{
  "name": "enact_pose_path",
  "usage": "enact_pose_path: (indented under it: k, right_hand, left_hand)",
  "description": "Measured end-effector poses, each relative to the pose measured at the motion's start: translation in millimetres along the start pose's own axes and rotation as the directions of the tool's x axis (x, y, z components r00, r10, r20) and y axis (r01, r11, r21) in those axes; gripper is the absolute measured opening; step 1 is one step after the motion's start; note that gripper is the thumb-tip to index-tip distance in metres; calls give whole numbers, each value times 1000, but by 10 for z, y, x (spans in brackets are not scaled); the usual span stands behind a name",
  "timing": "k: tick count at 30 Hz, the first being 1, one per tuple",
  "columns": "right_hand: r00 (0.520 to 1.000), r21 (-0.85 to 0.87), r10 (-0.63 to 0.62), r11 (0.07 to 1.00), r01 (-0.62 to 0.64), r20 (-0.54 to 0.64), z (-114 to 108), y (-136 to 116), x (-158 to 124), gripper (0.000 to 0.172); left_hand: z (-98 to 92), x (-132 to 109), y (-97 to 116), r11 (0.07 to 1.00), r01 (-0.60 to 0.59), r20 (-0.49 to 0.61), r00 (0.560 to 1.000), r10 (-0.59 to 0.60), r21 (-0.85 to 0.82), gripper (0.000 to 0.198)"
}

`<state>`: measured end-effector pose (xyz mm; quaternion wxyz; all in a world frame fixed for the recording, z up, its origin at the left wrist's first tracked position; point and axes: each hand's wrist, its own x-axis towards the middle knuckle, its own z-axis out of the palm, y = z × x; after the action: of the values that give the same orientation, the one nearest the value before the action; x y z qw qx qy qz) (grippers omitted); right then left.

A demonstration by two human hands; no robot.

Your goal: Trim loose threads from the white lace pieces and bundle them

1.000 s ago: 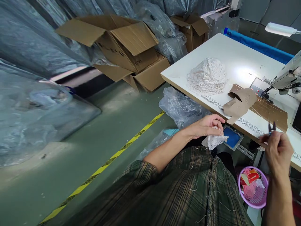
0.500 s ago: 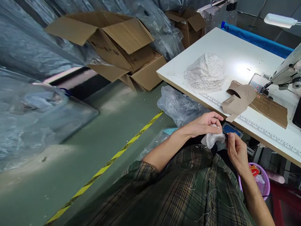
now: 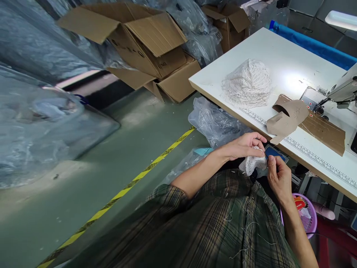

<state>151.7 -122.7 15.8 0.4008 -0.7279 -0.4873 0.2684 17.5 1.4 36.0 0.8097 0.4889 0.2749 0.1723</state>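
Note:
My left hand (image 3: 244, 146) is closed on a small piece of white lace (image 3: 252, 164), held over my lap just below the table edge. My right hand (image 3: 279, 176) is closed too, pinching a small thread snip whose tip touches the lace; the tool is almost wholly hidden by my fingers. A heap of white lace pieces (image 3: 247, 82) lies on the white sewing table (image 3: 279, 56), up and beyond my hands.
Brown card templates (image 3: 288, 117) lie on the table by the sewing machine (image 3: 344, 89). A purple basket (image 3: 305, 217) of scraps sits on the floor at right. Open cardboard boxes (image 3: 145, 41), plastic bags (image 3: 214, 124) and yellow floor tape (image 3: 134, 186) are at left.
My right hand came down from beside the table, where it held the snips up, to the lace at my left hand. The view shifted slightly.

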Motion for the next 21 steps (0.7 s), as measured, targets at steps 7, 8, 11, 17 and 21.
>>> enact_pose_path:
  k: [7, 8, 11, 17, 21]
  right_hand:
    - [905, -6, 41, 999, -48, -422, -479, -34, 175, 58]
    - [880, -73, 23, 995, -65, -475, -613, -16, 247, 57]
    - [851, -354, -105, 930, -99, -514, -908, 26, 420, 48]
    - [891, -182, -445, 887, 425, -89, -558, -178, 226, 43]
    - [922, 79, -324, 946, 314, 214, -224, -242, 161, 48]
  left_hand:
    - [-52, 20, -68, 999, 36, 16, 999, -36, -28, 50]
    - [-62, 21, -78, 999, 43, 19, 999, -42, -33, 51]
    - [-70, 19, -101, 998, 53, 18, 998, -52, -43, 53]
    - [11, -110, -22, 999, -2, 18, 1000, 3, -46, 54]
    - [-7, -263, 65, 993, -118, -68, 991, 116, -19, 50]
